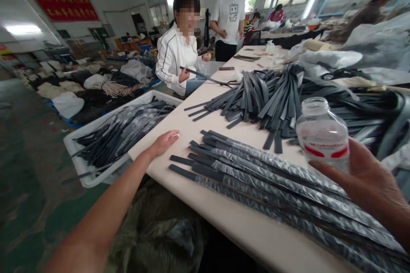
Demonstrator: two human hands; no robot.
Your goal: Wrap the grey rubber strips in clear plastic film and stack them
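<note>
The person's 2 hands are ungloved: the left hand (165,143) over the table's (198,194) near corner, the right hand (365,175) above its far-right part. Both forearms are bare as far as they show, the left one broad and tapering to a slim wrist. At 1 left fingertip sits a small white patch (176,135) (tape or a band, too blurred to tell). Below the table's near edge spreads creased, mottled olive-green cloth (150,226), possibly the wearer's clothing.
</note>
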